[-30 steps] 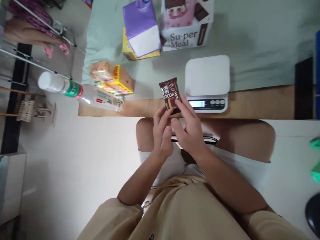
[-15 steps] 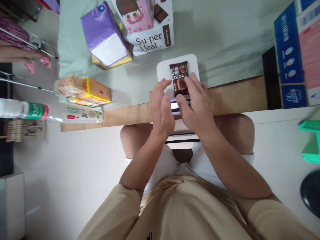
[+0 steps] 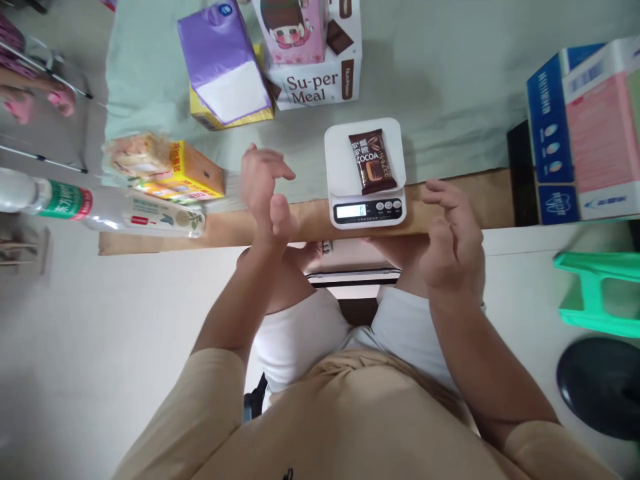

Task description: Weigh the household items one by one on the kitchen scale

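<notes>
A brown cocoa snack packet (image 3: 373, 161) lies on the white platform of a kitchen scale (image 3: 337, 160) at the table's front edge. The scale's lit display (image 3: 352, 211) appears to read 0. My left hand (image 3: 267, 190) hovers to the left of the scale, fingers apart and holding nothing. Off the scale's right side is my right hand (image 3: 453, 233), also empty, with its fingers loosely curled but apart. Neither hand touches the packet or the scale.
On the left stand an orange box (image 3: 197, 170), a wrapped bread-like snack (image 3: 137, 155) and a lying plastic bottle (image 3: 115, 207). Behind are a purple package (image 3: 220, 60) and a Su-per Meal box (image 3: 320, 87). Blue and pink boxes (image 3: 555, 147) stand right, above a green stool (image 3: 595, 293).
Both hands have drawn apart from the packet, the left one leftward and the right one rightward. The packet stays on the scale, whose display and buttons are now uncovered.
</notes>
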### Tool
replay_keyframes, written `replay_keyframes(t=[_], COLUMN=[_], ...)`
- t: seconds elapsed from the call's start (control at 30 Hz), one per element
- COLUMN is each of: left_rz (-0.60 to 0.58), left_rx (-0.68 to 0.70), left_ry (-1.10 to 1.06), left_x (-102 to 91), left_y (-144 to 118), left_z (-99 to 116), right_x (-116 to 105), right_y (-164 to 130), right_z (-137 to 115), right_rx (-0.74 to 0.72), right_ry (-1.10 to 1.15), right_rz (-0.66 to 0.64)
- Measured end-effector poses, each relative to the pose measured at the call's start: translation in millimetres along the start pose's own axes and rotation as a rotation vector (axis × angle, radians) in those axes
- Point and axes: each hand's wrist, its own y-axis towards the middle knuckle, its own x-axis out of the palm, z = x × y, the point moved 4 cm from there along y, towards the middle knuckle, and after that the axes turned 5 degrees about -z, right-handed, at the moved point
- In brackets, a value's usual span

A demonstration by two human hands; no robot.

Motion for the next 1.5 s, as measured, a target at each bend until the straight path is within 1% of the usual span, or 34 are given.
replay_keyframes(t=[0.03,0.07,0.1,0.17,0.23,0.3,0.33,0.43,0.47,0.57,0.6,0.7,0.77,0.87,0.97,1.03,1.07,1.13,1.17,1.23,1.33,1.4,1.5], left_rz=[-0.001,-0.012,-0.023,-0.039,-0.051,-0.072,-0.088,-0.125,-0.122,-0.098,-0.103,-0.156,-0.166,-0.149,-0.241,-0.302,-0.302,-0.251,-0.214,-0.179,-0.243,-0.31,-0.39], left_rx=[0.112,0.176,0.201,0.137,0.109,0.142,0.136,0.054,0.056,0.155,0.164,0.085,0.044,0.056,0.133,0.206,0.232,0.249,0.234,0.133,-0.095,-0.182,-0.214], left_ry=[0.052,0.102,0.149,0.182,0.158,0.112,0.097,0.098,0.099,0.078,0.067,0.082,0.121,0.139,0.097,0.075,0.072,0.081,0.092,0.12,0.154,0.18,0.223], left_x=[3.7,8.5,13.7,23.9,33.7,42.6,46.6,55.0,56.3,58.8,60.0,66.0,70.8,79.8,92.3,96.1,94.7,86.0,79.7,67.4,57.9,59.9,72.6], left_y=[13,24,34,48,50,41,34,12,6,-7,-11,-22,-34,-59,-81,-86,-85,-76,-69,-55,-38,-32,-27], left_z=[1,1,0,-7,-13,-15,-16,-17,-15,-8,-7,-9,-8,5,24,33,37,41,43,46,51,56,59], right_x=[0,1,1,3,5,7,7,8,9,12,13,13,11,5,-1,-3,-4,-5,-4,0,11,19,30], right_y=[1,3,4,5,4,2,1,-2,-3,-4,-4,-5,-7,-12,-17,-20,-21,-21,-20,-14,4,19,39], right_z=[-1,-2,-2,-1,2,5,7,13,16,21,22,23,23,22,22,24,25,28,29,30,28,25,22], right_rx=[-0.014,-0.029,-0.049,-0.087,-0.108,-0.106,-0.096,-0.046,-0.031,-0.032,-0.033,-0.016,0.014,0.049,0.063,0.06,0.053,0.054,0.058,0.069,0.069,0.054,0.052], right_ry=[-0.023,-0.043,-0.048,-0.023,-0.005,-0.01,-0.021,-0.037,-0.038,0.015,0.032,0.011,-0.036,-0.041,-0.029,-0.015,-0.001,0.012,0.004,-0.037,-0.098,-0.127,-0.194], right_rz=[0.001,0.012,0.031,0.073,0.096,0.103,0.107,0.106,0.104,0.113,0.115,0.094,0.066,0.061,0.055,0.056,0.064,0.061,0.054,0.015,-0.089,-0.167,-0.24])
